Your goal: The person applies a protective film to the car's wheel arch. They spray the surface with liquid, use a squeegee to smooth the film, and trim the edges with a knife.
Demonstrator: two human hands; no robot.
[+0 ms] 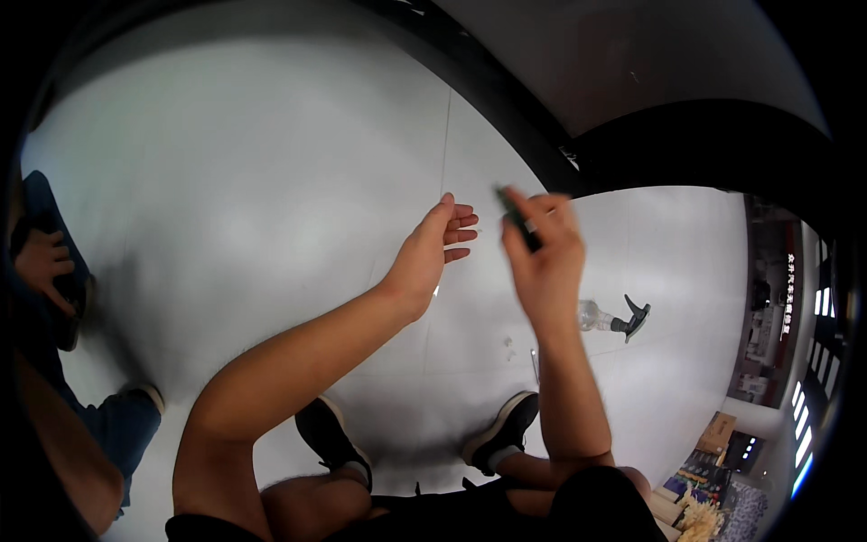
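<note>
The right hand [545,262] is closed around one thin dark stick-like tool [517,217], maybe a pen (it is blurry, so I cannot tell what it is); its long side runs up and to the left, with the top end poking out above the fingers and the low end hidden in the grip. The left hand [432,251] is just beside it, open and flat, fingers straight and pointing right toward the tool, holding nothing; the two hands are near but not touching. Below them is a pale grey floor [271,199] with lots of bare room to the left and above; a dark curved edge [506,108] closes it off at the upper right. One clear spray bottle [612,318] with a black trigger top lies on its side on the floor, right of the right arm, top end pointing right. Two dark shoes [336,438] with white soles sit at the bottom. At the far left, another person's hand [41,262] rests on a blue-clad knee.
</note>
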